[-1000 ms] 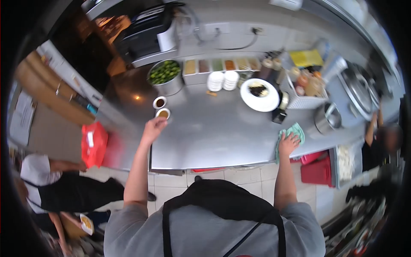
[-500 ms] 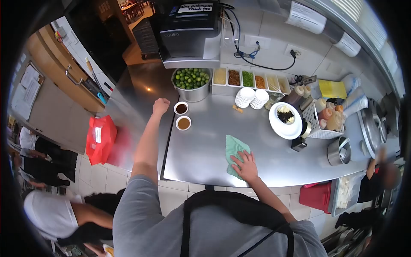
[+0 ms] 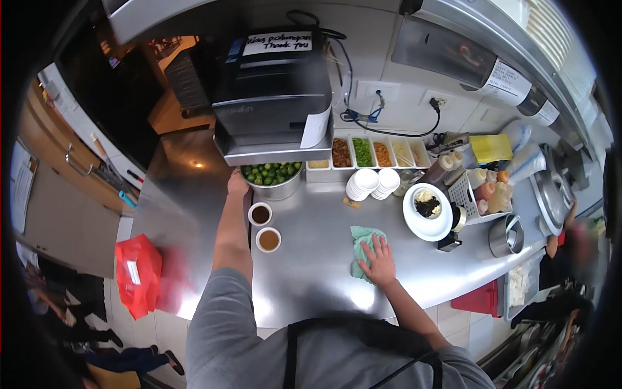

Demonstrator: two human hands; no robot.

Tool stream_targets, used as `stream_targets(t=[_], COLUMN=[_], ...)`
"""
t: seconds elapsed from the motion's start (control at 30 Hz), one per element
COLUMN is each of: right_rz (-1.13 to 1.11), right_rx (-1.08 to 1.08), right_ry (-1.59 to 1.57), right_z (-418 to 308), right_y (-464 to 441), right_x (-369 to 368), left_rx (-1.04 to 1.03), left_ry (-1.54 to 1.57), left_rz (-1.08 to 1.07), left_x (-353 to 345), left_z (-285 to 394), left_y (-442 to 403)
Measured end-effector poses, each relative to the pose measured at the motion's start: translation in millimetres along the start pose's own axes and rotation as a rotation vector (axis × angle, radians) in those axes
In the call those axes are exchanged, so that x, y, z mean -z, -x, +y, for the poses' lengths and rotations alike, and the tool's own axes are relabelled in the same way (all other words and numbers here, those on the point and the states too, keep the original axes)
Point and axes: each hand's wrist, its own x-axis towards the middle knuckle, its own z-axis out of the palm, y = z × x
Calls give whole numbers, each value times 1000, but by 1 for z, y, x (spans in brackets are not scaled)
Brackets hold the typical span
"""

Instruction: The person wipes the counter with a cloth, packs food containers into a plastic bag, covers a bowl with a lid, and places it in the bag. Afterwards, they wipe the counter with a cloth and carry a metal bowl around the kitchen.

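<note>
My right hand (image 3: 381, 260) lies flat with fingers spread on a green cloth (image 3: 361, 242) on the steel counter. My left hand (image 3: 238, 183) is at the left side of a metal pot (image 3: 280, 191) of green limes (image 3: 272, 172); its fingers are mostly hidden, so whether they grip the pot is unclear. Near my left forearm stand a small white cup of dark sauce (image 3: 260, 214) and another of brown sauce (image 3: 268, 240). Beyond the cloth is a white plate (image 3: 421, 228) holding a bowl of dark and pale food (image 3: 427, 202).
A printer (image 3: 269, 104) with a paper slip (image 3: 314, 131) overhangs the pot. Topping containers (image 3: 361, 152), stacked white dishes (image 3: 361, 185), a bottle basket (image 3: 461, 194) and a small steel pot (image 3: 505, 236) line the counter. A red bag (image 3: 137, 275) sits left. People stand on both sides.
My left hand has moved from beside the sauce cups to the pot's left side. My right hand and the cloth have shifted slightly. A paper slip now shows at the printer. The camera view has shifted.
</note>
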Motion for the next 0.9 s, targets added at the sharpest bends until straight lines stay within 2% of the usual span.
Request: stream_targets(t=[0.07, 0.17, 0.23, 0.27, 0.37, 0.4, 0.43, 0.5, 0.53, 0.63, 0.77, 0.83, 0.87, 0.9], right_rz=[11, 18, 29, 25, 58, 98, 139, 184, 229, 239, 294, 252, 253, 246], right_rx=[-14, -8, -9, -10, -17, -42, -71, -147, -222, -346, -415, -315, -338, -273], right_ry=[-5, 6, -19, -21, -7, 8, 21, 27, 40, 55, -27, -79, -85, -52], right_z=[3, 9, 14, 16, 24, 27, 30, 38, 44, 61, 67, 72, 72, 73], right_y=[-3, -12, -17, -20, -30, -33, -36, -44, -47, -61, -68, -56, -41, -27], right_x=[-2, -3, -3, -4, -8, -10, -12, -19, -24, -38, -37, -34, -34, -32], left_rx=[122, 80, -35, -34, 122, 117, 111, 153, 109, -61, -295, -345, -358, -372], left_ry=[43, 57, 214, 212, -216, -36, 15, 157, 215, 462, 507, 513, 489, 466], left_rz=[-122, -106, 164, 160, 135, 186, 317, 384, 424, 331, -51, -184, -208, -227], left_x=[4, -22, -35, -39, -23, -12, -1, 29, 43, 57, 18, 9, 4, -2], left_z=[3, -16, -25, -31, -31, -37, -39, -34, -27, 13, 89, 142, 160, 174], left_y=[-3, -11, -10, -12, 0, 7, 18, 49, 71, 143, 220, 243, 246, 243])
